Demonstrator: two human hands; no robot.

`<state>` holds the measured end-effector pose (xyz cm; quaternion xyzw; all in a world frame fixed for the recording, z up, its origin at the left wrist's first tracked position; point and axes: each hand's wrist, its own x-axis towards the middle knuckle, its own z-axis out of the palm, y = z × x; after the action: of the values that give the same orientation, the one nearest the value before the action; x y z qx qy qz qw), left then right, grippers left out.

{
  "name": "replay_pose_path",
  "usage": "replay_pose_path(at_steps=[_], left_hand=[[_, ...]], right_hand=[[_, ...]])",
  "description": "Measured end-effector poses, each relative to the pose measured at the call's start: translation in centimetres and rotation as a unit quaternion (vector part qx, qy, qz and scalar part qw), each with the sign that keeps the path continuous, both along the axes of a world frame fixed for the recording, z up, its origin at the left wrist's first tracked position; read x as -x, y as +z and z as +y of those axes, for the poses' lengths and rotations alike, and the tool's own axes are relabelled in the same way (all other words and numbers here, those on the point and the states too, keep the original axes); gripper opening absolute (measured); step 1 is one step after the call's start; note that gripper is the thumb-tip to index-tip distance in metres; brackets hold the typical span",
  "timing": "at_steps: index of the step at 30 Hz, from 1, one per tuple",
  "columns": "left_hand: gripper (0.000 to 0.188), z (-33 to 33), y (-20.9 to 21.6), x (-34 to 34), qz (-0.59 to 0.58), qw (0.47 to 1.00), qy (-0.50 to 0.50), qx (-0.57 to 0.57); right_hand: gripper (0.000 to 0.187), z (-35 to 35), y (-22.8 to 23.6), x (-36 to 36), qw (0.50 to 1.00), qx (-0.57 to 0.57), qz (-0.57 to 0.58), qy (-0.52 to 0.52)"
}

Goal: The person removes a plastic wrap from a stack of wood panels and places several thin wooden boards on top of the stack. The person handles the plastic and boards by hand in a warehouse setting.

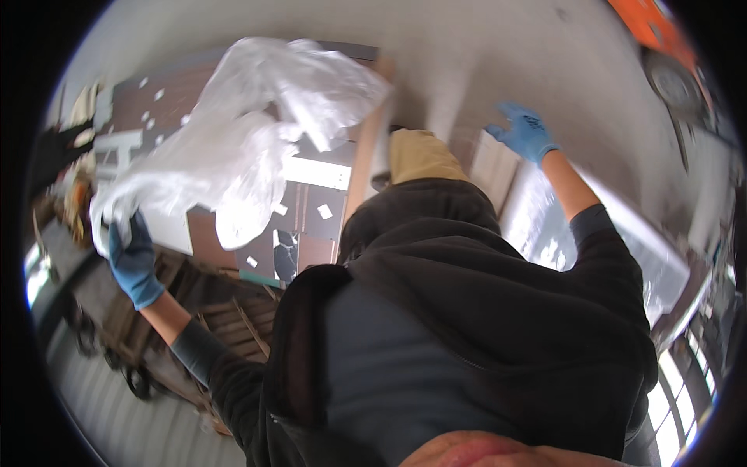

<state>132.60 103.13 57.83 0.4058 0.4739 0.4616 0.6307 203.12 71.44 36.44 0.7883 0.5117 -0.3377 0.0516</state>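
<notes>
A large crumpled sheet of clear plastic film [257, 148] billows over the left side of the view. My left hand [134, 265], in a blue glove, is raised at the film's lower left end and grips its edge; the film partly covers the fingertips. Beneath the film lie flat brown and grey panels [319, 214] with small white pieces scattered on them. Out to the right, my blue-gloved right hand [525, 132] is stretched away from my body with its fingers spread, holding nothing.
Wooden slats [241, 319] show below the panels at the left. A plastic-wrapped block [545, 222] stands by my right arm. An orange wheeled machine [661, 47] is at the far right. Dark clothing of another person seems to show at the left rim [58, 152].
</notes>
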Motion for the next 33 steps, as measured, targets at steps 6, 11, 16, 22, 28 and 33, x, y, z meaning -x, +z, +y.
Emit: replay_pose_path(at_steps=[6,11,16,22,28,33], left_hand=[[0.046,-1.1,7.0,-2.6,-0.114,0.991,0.071,-0.005],[0.047,-5.1,12.8,-4.7,-0.134,0.982,0.049,-0.123],[0.051,-9.4,13.3,-1.7,0.124,0.882,0.423,-0.168],[0.041,-16.5,2.0,8.7,0.215,0.727,0.651,-0.038],[0.032,-22.4,-12.2,12.5,0.218,0.78,0.571,0.135],[0.035,-17.1,-22.4,1.3,0.375,0.829,0.087,0.406]], right_hand=[[0.1,24.4,-3.8,20.4,0.884,-0.384,0.176,0.202],[0.093,38.4,-1.9,30.4,0.883,-0.186,0.256,0.346],[0.05,50.9,-3.9,29.8,0.836,-0.129,0.257,0.468],[0.044,72.4,2.9,24.9,0.811,-0.301,0.134,0.483],[0.04,75.0,12.3,25.0,0.778,-0.472,0.048,0.412],[0.035,74.6,15.4,26.5,0.536,-0.294,-0.224,0.759]])
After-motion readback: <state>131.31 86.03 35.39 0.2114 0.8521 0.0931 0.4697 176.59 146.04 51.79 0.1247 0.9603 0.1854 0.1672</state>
